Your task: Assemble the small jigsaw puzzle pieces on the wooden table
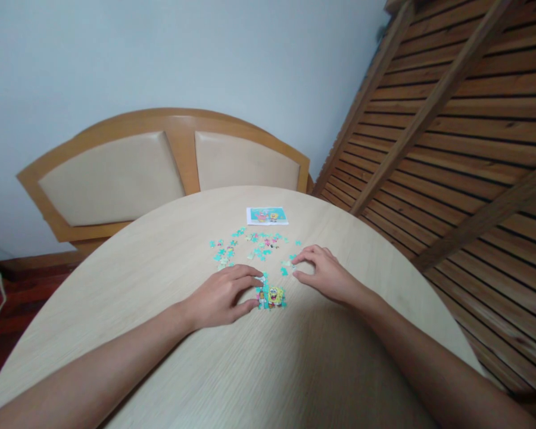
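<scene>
A partly joined jigsaw puzzle [276,296] lies flat on the table, showing a yellow cartoon sponge figure and another figure on turquoise. My left hand [226,296] rests palm down at its left side, thumb and fingers apart, the fingertips touching its left edge. To the right and a little farther off, my right hand [321,271] is held with thumb and forefinger spread. Its forefinger tip is at a few loose puzzle pieces [284,271]; whether it touches one I cannot tell. More loose pieces [261,253] lie scattered beyond both hands.
A picture card [268,216] with cartoon figures on turquoise lies behind the pieces. All this is on a round light-wood table [170,369]. Beyond its far edge stands a padded wooden backrest [178,128] against the wall. Slatted wood [464,119] rises on the right.
</scene>
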A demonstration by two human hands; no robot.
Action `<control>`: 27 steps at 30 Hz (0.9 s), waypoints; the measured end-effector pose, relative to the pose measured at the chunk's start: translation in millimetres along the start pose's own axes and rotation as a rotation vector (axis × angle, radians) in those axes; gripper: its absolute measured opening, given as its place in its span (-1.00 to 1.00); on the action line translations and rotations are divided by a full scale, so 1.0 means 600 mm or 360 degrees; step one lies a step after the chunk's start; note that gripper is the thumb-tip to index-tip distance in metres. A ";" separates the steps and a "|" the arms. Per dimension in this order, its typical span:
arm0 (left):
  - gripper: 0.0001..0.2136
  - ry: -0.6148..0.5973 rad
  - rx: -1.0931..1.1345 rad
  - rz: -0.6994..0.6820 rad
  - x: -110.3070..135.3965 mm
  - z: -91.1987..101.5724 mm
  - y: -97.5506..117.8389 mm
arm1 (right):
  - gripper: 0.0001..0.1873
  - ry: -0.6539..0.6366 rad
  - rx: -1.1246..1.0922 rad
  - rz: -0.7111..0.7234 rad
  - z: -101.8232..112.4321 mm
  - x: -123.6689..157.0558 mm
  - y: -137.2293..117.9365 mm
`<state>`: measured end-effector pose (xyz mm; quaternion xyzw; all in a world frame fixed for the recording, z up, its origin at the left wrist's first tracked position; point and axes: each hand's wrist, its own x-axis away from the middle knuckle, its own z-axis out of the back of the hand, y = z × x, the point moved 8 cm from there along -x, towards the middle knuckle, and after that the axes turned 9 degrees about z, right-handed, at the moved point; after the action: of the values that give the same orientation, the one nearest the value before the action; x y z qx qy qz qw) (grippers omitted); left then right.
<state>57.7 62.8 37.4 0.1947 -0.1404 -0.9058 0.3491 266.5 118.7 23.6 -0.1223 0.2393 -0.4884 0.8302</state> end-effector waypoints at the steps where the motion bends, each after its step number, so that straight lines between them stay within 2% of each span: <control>1: -0.74 0.0003 0.0002 -0.0002 0.000 0.000 0.000 | -0.78 -0.0001 -0.0003 -0.0001 0.000 0.000 0.000; 9: -0.74 0.0012 -0.0012 -0.0003 -0.003 0.001 0.002 | -0.83 0.0038 0.0052 0.0028 0.001 -0.001 -0.004; 15: -0.75 0.0039 -0.0026 0.0022 -0.002 0.002 0.000 | -0.92 0.0033 0.0194 0.0293 0.013 -0.003 -0.045; 21: -0.76 0.0042 -0.0011 0.0003 -0.002 0.002 0.002 | -0.81 0.0037 0.0350 0.0388 0.022 -0.003 -0.069; 24: -0.76 0.0051 -0.0005 0.0003 -0.002 0.003 0.002 | -0.79 0.0136 0.0396 0.0563 0.030 0.002 -0.094; 27: -0.77 0.0048 0.0001 0.0014 -0.002 0.003 0.002 | -0.78 0.0230 0.0365 0.0871 0.034 0.014 -0.139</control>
<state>58.3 63.1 40.0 0.2078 -0.1361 -0.9012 0.3551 217.7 69.6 74.9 0.0761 0.2652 -0.2778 0.9202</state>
